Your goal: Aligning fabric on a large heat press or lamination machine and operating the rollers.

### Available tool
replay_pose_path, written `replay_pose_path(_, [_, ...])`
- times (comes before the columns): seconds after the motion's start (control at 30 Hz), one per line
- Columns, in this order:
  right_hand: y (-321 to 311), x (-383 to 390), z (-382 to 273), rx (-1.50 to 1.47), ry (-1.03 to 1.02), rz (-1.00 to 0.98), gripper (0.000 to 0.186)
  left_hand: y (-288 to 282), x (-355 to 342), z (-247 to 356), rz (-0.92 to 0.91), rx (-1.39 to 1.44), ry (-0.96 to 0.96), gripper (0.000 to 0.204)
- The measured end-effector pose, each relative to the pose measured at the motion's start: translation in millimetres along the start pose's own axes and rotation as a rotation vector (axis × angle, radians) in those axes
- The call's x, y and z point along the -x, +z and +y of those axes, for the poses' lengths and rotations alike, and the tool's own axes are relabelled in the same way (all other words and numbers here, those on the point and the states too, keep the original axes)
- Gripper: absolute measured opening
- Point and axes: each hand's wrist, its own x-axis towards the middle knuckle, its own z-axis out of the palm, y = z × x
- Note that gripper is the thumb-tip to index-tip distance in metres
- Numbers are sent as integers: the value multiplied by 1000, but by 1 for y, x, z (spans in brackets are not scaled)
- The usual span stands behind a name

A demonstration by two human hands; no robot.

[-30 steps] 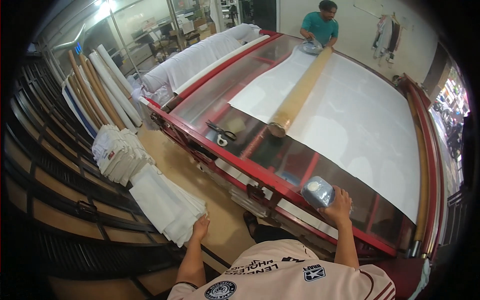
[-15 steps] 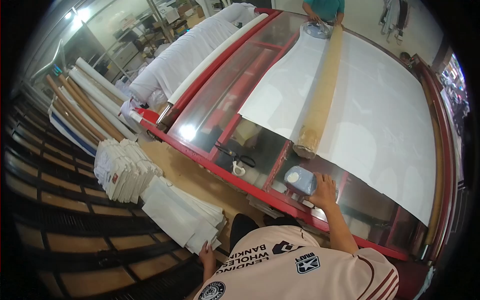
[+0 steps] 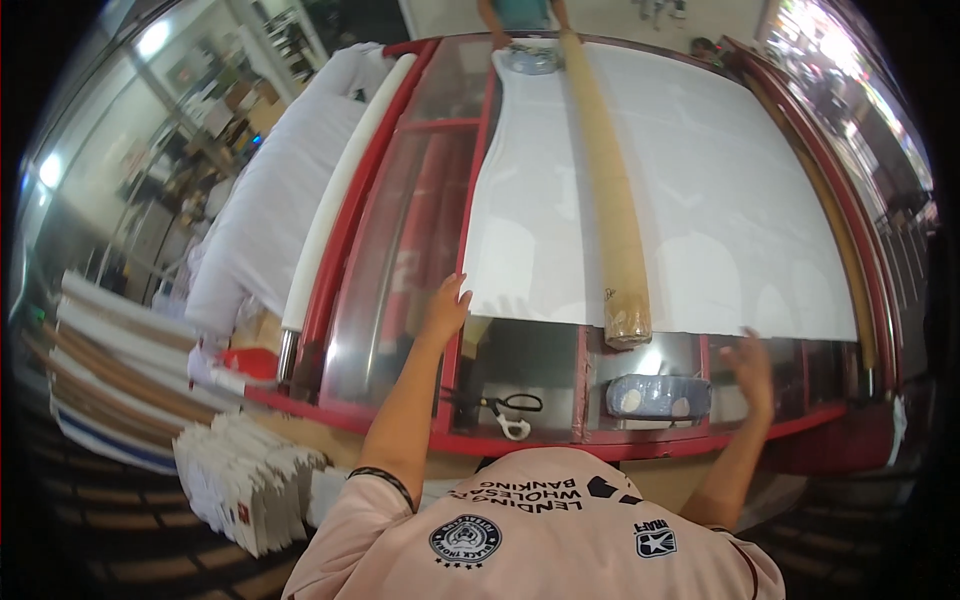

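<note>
A large white sheet [image 3: 530, 220] lies over a red-framed table with a clear top. My left hand [image 3: 447, 308] is at the sheet's near left corner, fingers stretched and thumb apart; whether it touches the edge I cannot tell. My right hand [image 3: 748, 368], a little blurred, hovers by the sheet's near edge on the right, fingers apart and nothing in them. Between my arms sits a blue-grey, plastic-wrapped oblong block [image 3: 658, 398]. A long tan cardboard tube [image 3: 612, 200] lies lengthwise on the sheet. Black-handled scissors [image 3: 515, 403] rest left of the block.
Across the table a person in a teal top [image 3: 522, 14] has their hands by another wrapped block [image 3: 532, 62] and the tube's far end. White fabric rolls [image 3: 290, 170] run along the left. Stacked white cloth [image 3: 240, 480] and leaning tubes [image 3: 110, 370] stand at lower left.
My right hand has let go of the wrapped block, which now lies lengthwise along the near edge. My left hand has come up from beside my body to the sheet's corner. The view has turned.
</note>
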Motion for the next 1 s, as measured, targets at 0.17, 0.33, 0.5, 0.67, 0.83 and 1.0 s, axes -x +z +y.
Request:
replay_pose_path(0.17, [-106, 38, -24, 98, 97, 407, 59, 27, -76, -33, -108, 45, 13, 53])
replay_pose_path(0.33, [-61, 62, -67, 95, 13, 418, 53, 59, -69, -77, -90, -315, 202, 54])
replay_pose_path(0.5, [58, 56, -99, 303, -308, -227, 91, 62, -63, -81, -100, -314, 238, 53])
replay_pose_path(0.67, [120, 64, -120, 940, -96, -627, 100, 51, -62, -41, 25, -347, 331, 54])
replay_pose_path(0.83, [125, 49, -76, 795, -408, -574, 81, 74, -14, -11, -366, -160, 486, 61])
replay_pose_path(1.0, [124, 46, -77, 801, -499, -570, 72, 70, 10, -25, -405, -223, 485, 69])
